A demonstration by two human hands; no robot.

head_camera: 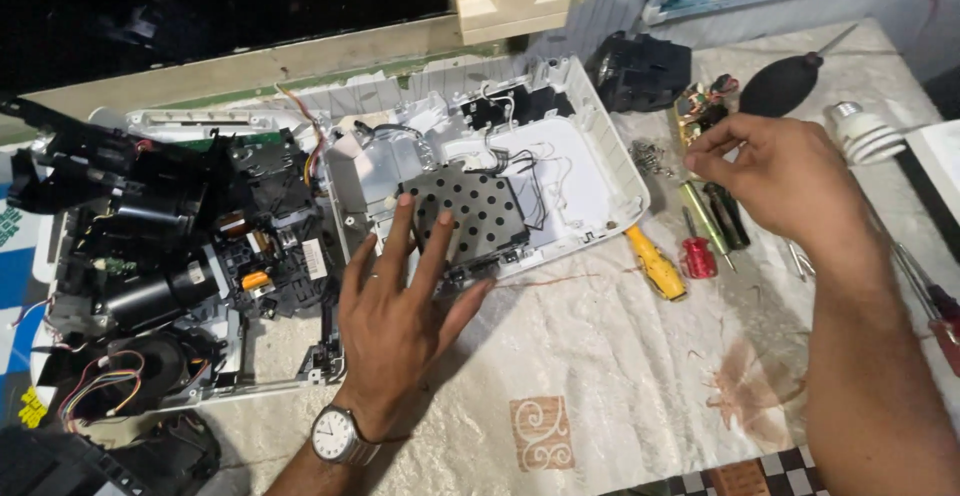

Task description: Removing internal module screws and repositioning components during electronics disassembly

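My left hand [400, 301] rests flat, fingers spread, on a dark perforated metal plate [485, 211] inside a white plastic device casing [600, 151]. A wristwatch sits on that wrist. My right hand [785, 171] hovers at the right, fingertips pinched together above a small heap of screws [650, 156] and the screwdrivers; whether it holds a screw I cannot tell. Thin white wires run across the casing floor beside the plate.
A stripped black assembly with lens barrels, fan and coloured wires [170, 256] lies left. A yellow-handled screwdriver [655, 266], a red one [698, 254] and black ones lie between the hands. A black blower bulb [780, 81], a white lamp [865, 131] and a black module [640, 71] sit behind.
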